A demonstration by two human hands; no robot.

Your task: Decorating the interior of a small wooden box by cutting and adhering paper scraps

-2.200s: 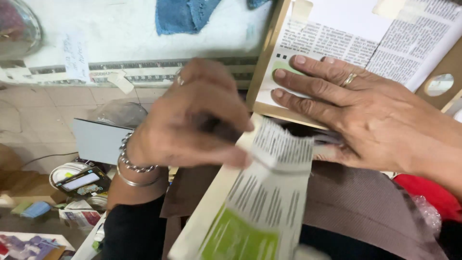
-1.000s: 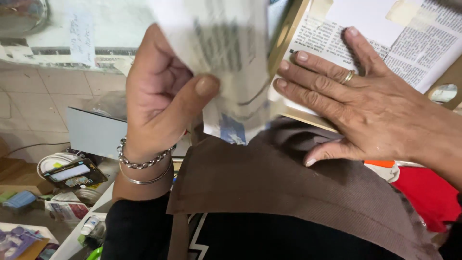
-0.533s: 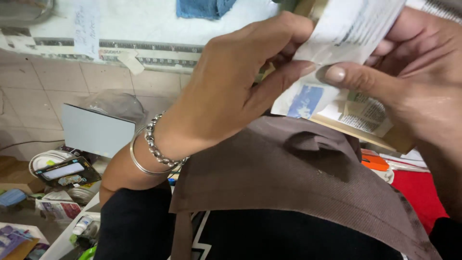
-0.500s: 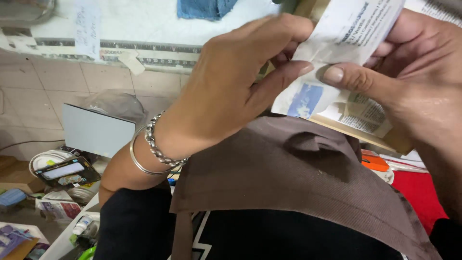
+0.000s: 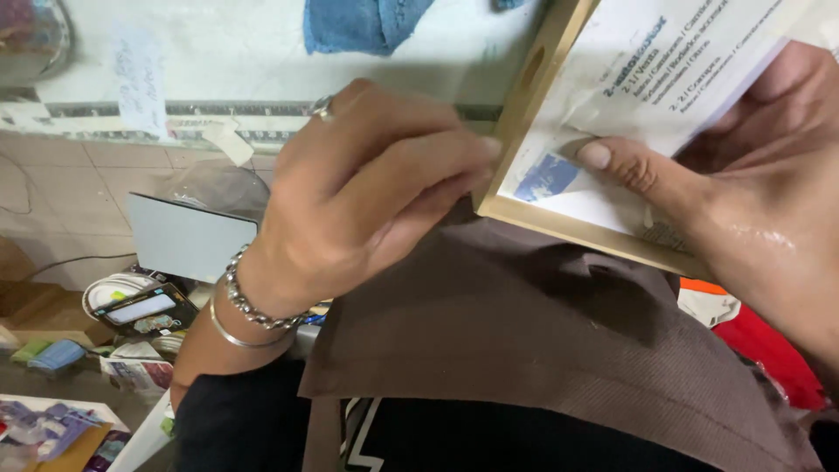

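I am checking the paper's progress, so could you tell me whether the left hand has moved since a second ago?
Yes. The left hand has let go of the printed sheet it held up and gone to the wooden frame edge, fingertips at its corner, above the brown cloth.

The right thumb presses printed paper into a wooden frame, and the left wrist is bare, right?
Not quite. The head view shows the right thumb on the printed paper in the wooden frame, but the left wrist wears silver bracelets.

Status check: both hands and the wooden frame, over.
Left hand pinching wooden frame edge. Right hand thumb pressing printed paper into frame. Brown cloth beneath.
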